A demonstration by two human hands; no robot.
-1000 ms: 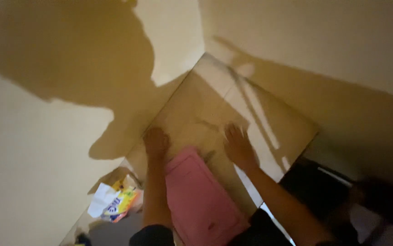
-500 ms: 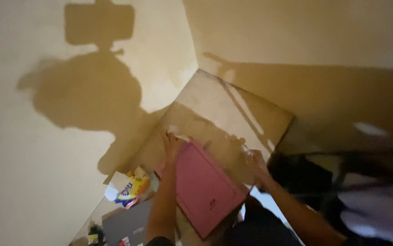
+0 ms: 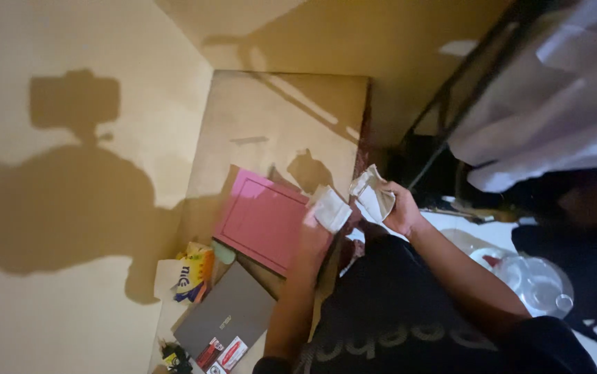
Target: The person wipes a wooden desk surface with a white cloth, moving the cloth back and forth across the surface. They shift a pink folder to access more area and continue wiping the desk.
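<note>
My left hand holds a crumpled white tissue just past the right edge of a pink flat case that lies on the wooden table. My right hand grips a second crumpled white tissue close beside the first, over the table's right edge. Both hands are raised off the table and nearly touch each other.
A grey closed laptop lies near the table's front, with a yellow and white packet to its left. A black metal rack with white cloth stands at right. Clear plastic containers lie on the floor.
Both hands have left the table top and the pink case and now each hold a tissue. The view has swung right, showing the laptop, rack and floor.
</note>
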